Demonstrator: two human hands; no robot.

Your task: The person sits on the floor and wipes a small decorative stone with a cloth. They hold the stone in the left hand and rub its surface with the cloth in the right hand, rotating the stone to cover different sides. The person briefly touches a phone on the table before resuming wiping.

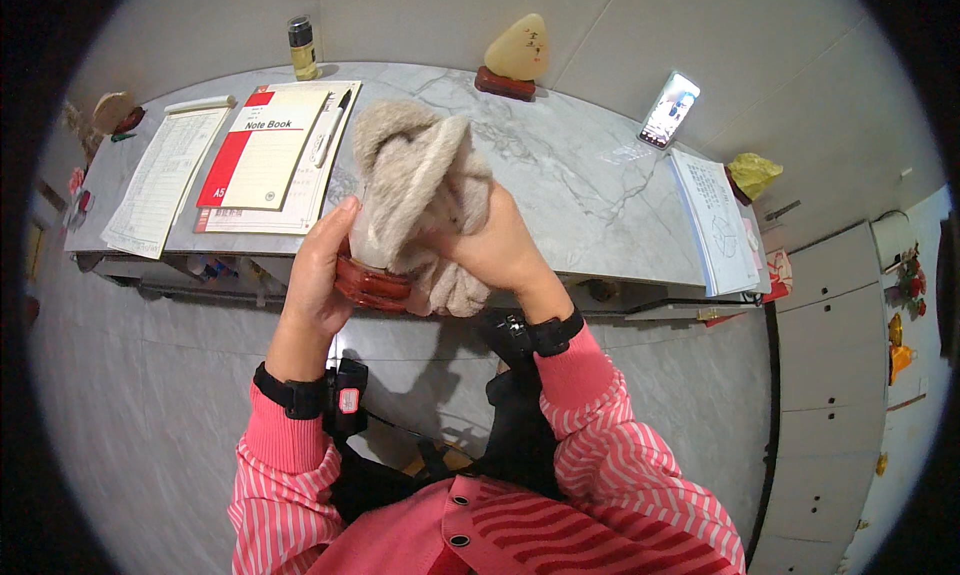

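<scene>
Over the front edge of the marble-patterned counter [590, 205], my left hand [322, 260] is closed around the side of an ornament with a glossy reddish-brown wooden base [372, 288]. A fluffy beige cloth [415, 165] covers most of its upper part, so its shape stays hidden. My right hand [498, 243] grips the cloth and presses it against the ornament from the right. Folds of the cloth hang below my right fingers, beside the base.
On the counter lie a red and cream notebook [262, 150], a pen [330, 130], a paper pad [170, 180] and handwritten sheets [715, 220]. Along the back stand a yellow bottle [302, 50], a pale stone ornament [518, 50] and a propped phone [670, 110]. Cabinets [825, 345] line the right.
</scene>
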